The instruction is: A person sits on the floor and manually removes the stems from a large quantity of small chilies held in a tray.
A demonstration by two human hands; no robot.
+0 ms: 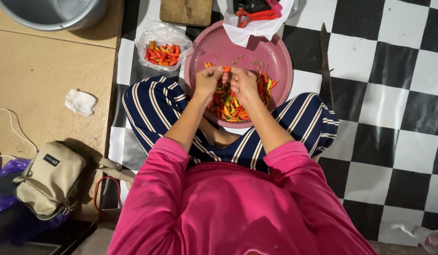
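Both hands, left hand [207, 81] and right hand [243, 83], pinch one orange chili [226, 69] in closed grip above pink basin [275, 52].

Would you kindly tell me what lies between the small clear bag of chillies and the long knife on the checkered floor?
In the head view, the pink basin with its heap of chillies lies between the bag of chillies and the knife.
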